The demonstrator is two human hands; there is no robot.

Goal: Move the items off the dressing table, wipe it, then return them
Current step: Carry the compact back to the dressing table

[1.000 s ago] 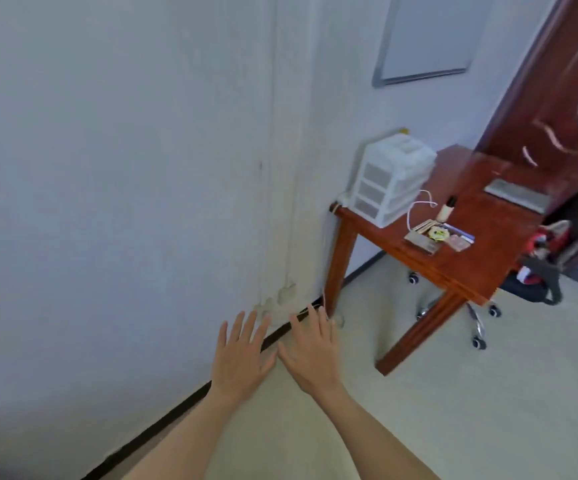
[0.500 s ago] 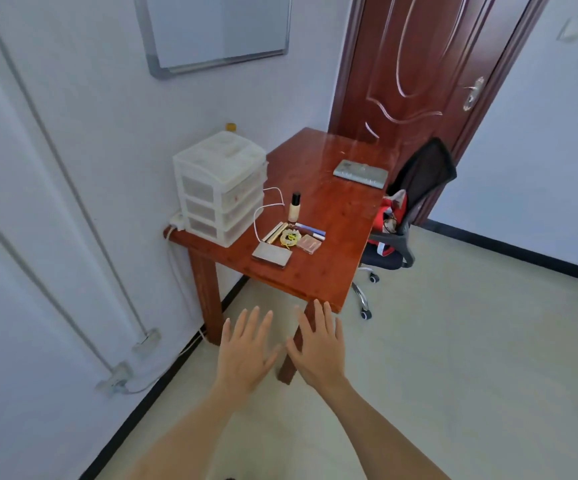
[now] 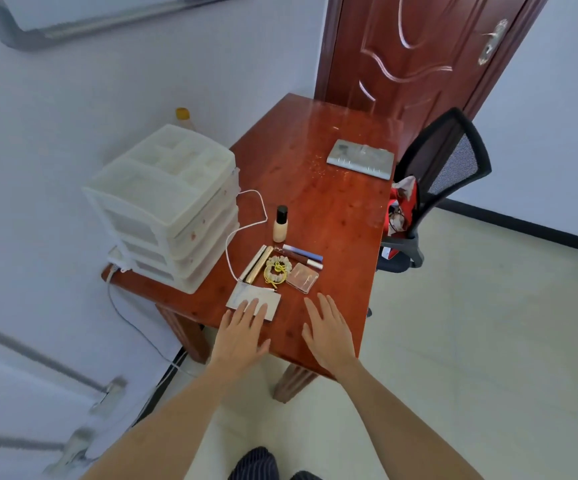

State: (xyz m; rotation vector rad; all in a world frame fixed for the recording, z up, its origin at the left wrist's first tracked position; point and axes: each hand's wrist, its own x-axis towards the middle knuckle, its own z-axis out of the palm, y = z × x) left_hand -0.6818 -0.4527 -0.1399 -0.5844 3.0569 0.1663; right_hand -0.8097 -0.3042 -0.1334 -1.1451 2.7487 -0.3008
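Both hands flat over the counter's near end

Left hand (image 3: 240, 336) fingers straight, overlapping a grey card (image 3: 255, 301); right hand (image 3: 329, 332) spread, empty, over the wooden counter (image 3: 332, 209).

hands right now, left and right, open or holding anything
Left hand: open, fingers straight, fingertips over the near edge of the silver flat case, not gripping it.
Right hand: open, fingers spread above the table, holding nothing.
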